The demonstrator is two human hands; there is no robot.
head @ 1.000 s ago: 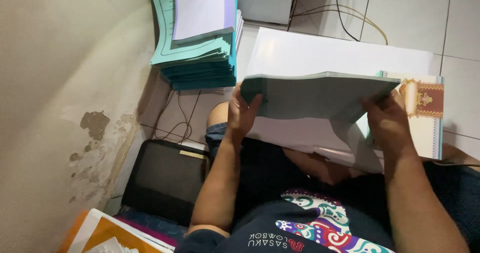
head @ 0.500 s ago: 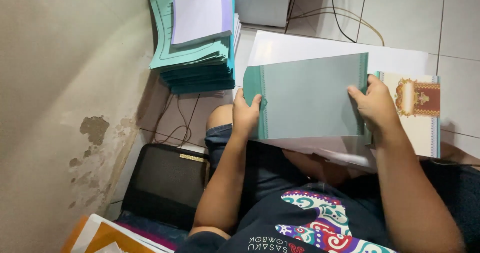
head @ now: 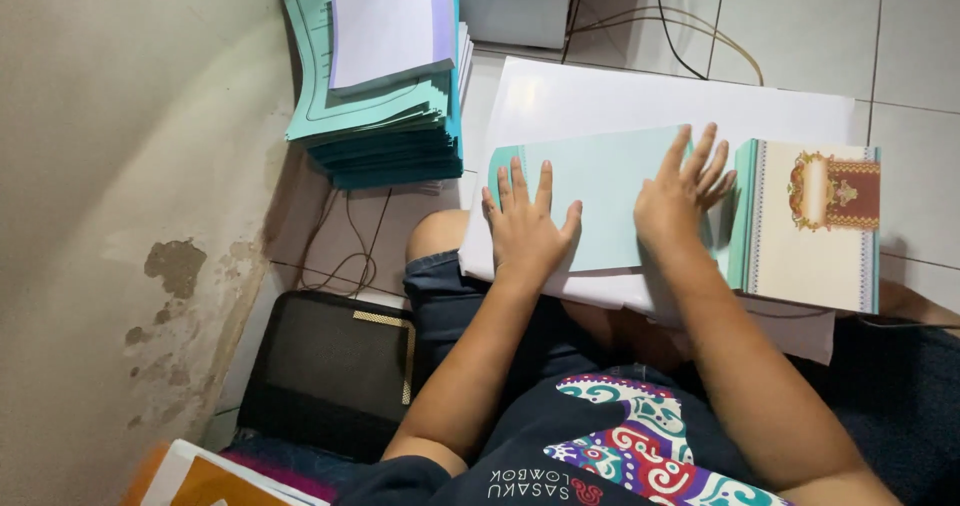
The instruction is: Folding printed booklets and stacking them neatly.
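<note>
Hands [head: 600, 211] now press teal sheet [head: 600, 181] flat.

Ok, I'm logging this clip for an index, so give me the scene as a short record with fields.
left hand: flat, fingers spread, on the teal sheet
right hand: flat on the same sheet
under sheet: white paper stack on the lap
right of hands: ornate cream cover
upper left: teal folder pile on tiled floor

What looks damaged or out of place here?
The wall beside the person has peeled patches of paint low down, exposing darker plaster. The teal stack of covers sits unevenly, edges fanned. Loose cables trail across the floor tiles.
</note>
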